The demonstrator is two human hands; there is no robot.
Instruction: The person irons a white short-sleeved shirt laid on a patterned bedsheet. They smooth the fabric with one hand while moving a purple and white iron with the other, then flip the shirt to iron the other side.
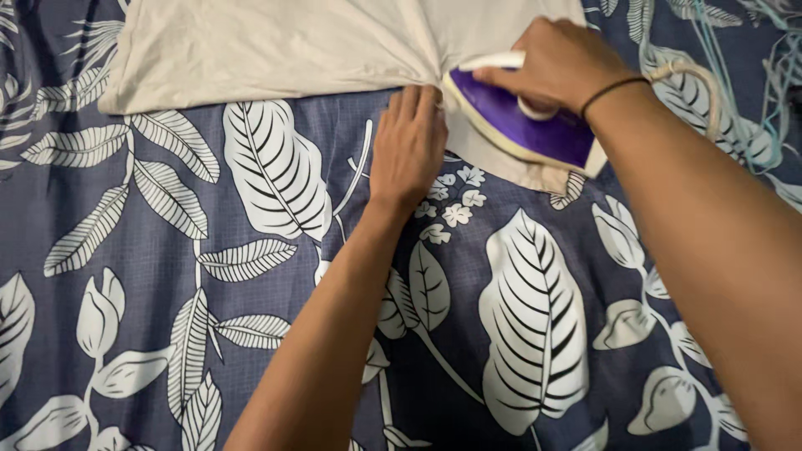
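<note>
Two hands: both are busy at the far edge of the bedsheet, so here's the rundown.
Right hand: my right hand (561, 65) is wrapped closed round the white handle of the purple iron (522, 124), fingers curled over the top, a thin dark band on the wrist.
Left hand: my left hand (408, 146) lies flat and open, palm down, fingers together, fingertips touching the hem of the beige cloth (276, 50); it grips nothing, just presses.
Iron: sits soleplate down on the lower right corner of the cloth, nose pointing left toward the left hand's fingertips, just beside them.
Iron handling: I'd guess it's hard, rigid and fairly hefty for its size, and hot underneath, so the handle is the only sane place to hold it.
Cord: a pale cord (693, 83) loops off behind the right wrist toward the right edge of the sheet.
Cloth: thin, soft and floppy by the look of it, bunching into folds right where the iron's nose meets it; it lies along the far edge, mostly left of centre.
Cloth handling: probably slides easily on the sheet, so pinning the hem flat near the iron makes sense, or pinching a corner.
Underneath: dark blue bedsheet (167, 276) with big white leaf prints.
</note>
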